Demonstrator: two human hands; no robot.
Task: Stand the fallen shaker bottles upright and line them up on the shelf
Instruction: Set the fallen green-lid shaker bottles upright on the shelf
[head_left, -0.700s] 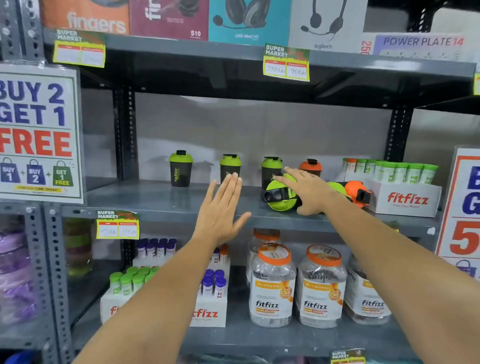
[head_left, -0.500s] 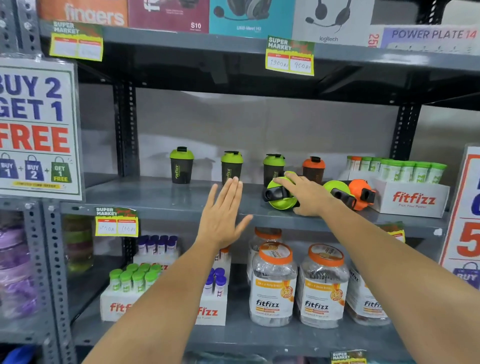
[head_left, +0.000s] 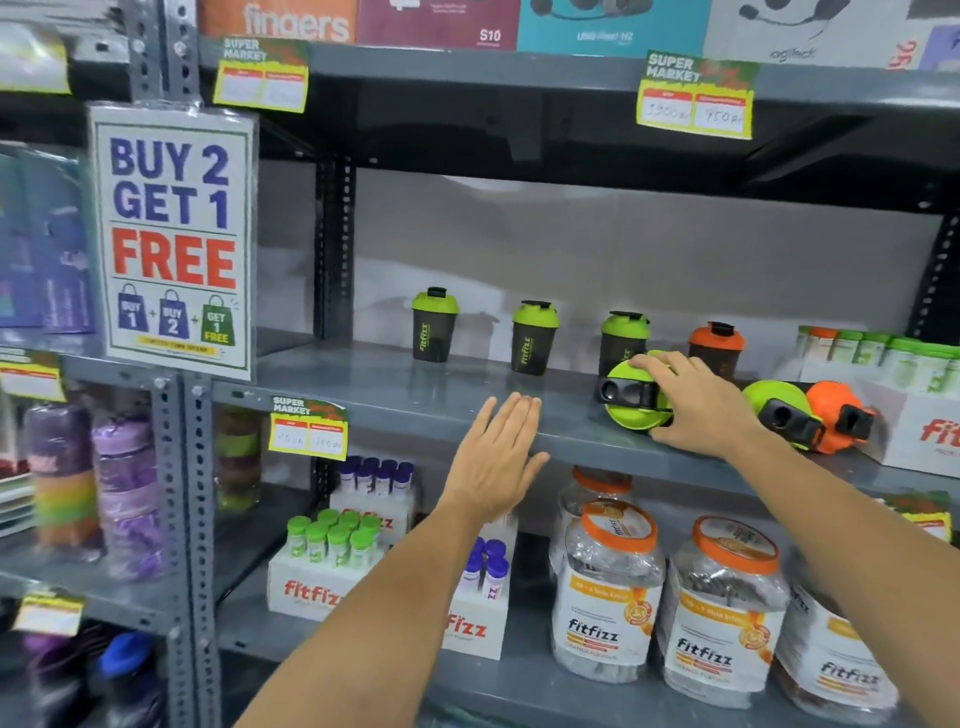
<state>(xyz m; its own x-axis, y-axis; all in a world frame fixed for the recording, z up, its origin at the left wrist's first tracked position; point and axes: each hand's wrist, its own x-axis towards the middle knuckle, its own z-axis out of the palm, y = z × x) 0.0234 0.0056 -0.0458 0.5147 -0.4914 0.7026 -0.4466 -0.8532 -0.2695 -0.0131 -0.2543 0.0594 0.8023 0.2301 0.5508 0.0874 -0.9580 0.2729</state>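
On the grey middle shelf (head_left: 452, 400), three green-lidded shaker bottles stand upright in a row at the back: one (head_left: 434, 325), a second (head_left: 533, 338), a third (head_left: 622, 338). An orange-lidded one (head_left: 717, 345) stands to their right. A green-lidded shaker (head_left: 626, 397) lies on its side with its lid toward me, and my right hand (head_left: 696, 402) is closed around it. Two more fallen shakers lie to its right, a green-lidded one (head_left: 774, 410) and an orange-lidded one (head_left: 839, 418). My left hand (head_left: 498, 457) hovers flat and empty before the shelf's front edge.
A white Fitfizz box (head_left: 919, 431) of tubes stands at the shelf's right end. A "Buy 2 Get 1 Free" sign (head_left: 174, 239) hangs on the upright post at left. Jars (head_left: 608, 597) and tube boxes (head_left: 311, 577) fill the shelf below. Price tags hang on the shelf edges.
My view has shifted left and closer. My right hand has kept its hold on the fallen green-lidded shaker. The left hand stays open near the shelf edge.
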